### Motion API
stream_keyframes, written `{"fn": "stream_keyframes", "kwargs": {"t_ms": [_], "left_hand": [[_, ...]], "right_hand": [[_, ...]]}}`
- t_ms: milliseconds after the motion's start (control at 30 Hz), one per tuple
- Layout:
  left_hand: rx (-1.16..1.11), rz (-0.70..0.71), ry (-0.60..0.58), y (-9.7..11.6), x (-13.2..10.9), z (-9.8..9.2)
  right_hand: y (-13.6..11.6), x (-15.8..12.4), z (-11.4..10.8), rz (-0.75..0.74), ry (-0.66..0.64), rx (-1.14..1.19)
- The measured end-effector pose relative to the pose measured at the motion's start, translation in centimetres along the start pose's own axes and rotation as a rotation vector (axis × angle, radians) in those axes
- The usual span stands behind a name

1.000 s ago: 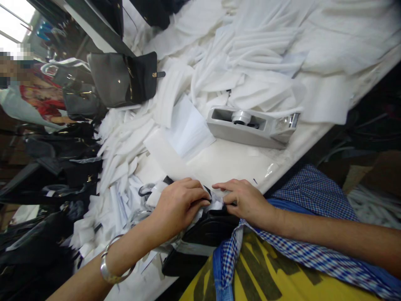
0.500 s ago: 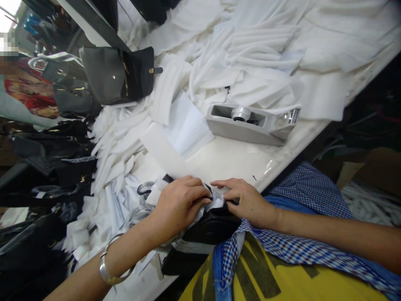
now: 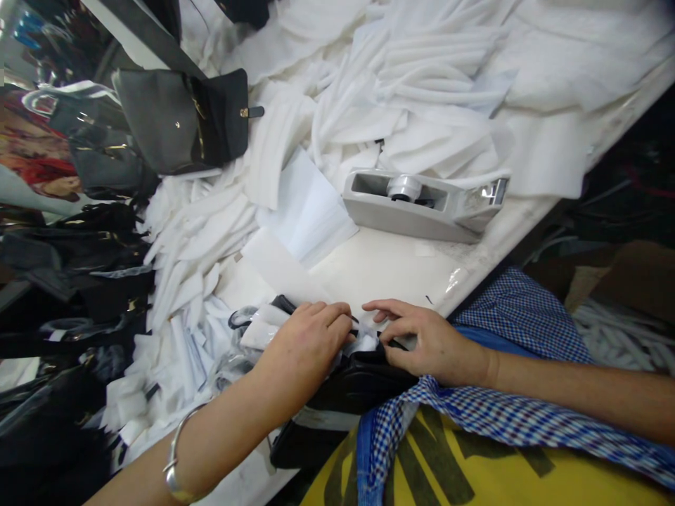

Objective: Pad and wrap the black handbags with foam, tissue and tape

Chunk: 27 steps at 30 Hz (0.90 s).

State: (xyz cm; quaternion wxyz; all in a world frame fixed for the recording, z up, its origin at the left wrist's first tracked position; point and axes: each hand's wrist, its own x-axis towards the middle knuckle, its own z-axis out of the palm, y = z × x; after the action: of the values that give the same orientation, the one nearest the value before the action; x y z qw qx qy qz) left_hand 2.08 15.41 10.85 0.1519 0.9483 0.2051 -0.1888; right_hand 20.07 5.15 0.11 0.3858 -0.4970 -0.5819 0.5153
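Observation:
A small black bag (image 3: 348,393) lies at the near edge of the white table (image 3: 390,270), against my body. My left hand (image 3: 306,344) rests on top of it, fingers curled down onto a piece of white foam wrap (image 3: 363,342) at the bag's upper edge. My right hand (image 3: 422,341) meets it from the right, fingertips pinching the same white piece. A silver bangle (image 3: 176,467) circles my left wrist. What lies under the two hands is hidden.
A grey tape dispenser (image 3: 422,204) stands beyond my hands. Heaps of white foam strips (image 3: 401,84) cover the far table. A grey and black handbag (image 3: 179,123) sits at the back left. Dark bags (image 3: 68,281) pile up at the left.
The view has shifted slightly left. Both hands stay on the black bag, fingers working the white piece a little; my right fingers have curled in closer.

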Motion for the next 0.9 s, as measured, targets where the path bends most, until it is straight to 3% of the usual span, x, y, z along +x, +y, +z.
{"fn": "stream_keyframes", "kwargs": {"t_ms": [367, 567, 767, 900], "left_hand": [[-0.196, -0.020, 0.056, -0.8, 0.1, 1.1], [-0.040, -0.051, 0.103, -0.4, -0.3, 1.1], [0.081, -0.038, 0.118, -0.2, -0.2, 1.0], [0.082, -0.004, 0.124, -0.8, 0.2, 1.1]], "right_hand": [[1.0, 1.1, 0.6, -0.037, -0.165, -0.309], [0.1, 0.9, -0.2, 0.036, -0.146, -0.134], [-1.8, 0.1, -3.6, 0.327, -0.413, 0.115], [-1.5, 0.2, -4.3, 0.384, -0.524, 0.213]]}}
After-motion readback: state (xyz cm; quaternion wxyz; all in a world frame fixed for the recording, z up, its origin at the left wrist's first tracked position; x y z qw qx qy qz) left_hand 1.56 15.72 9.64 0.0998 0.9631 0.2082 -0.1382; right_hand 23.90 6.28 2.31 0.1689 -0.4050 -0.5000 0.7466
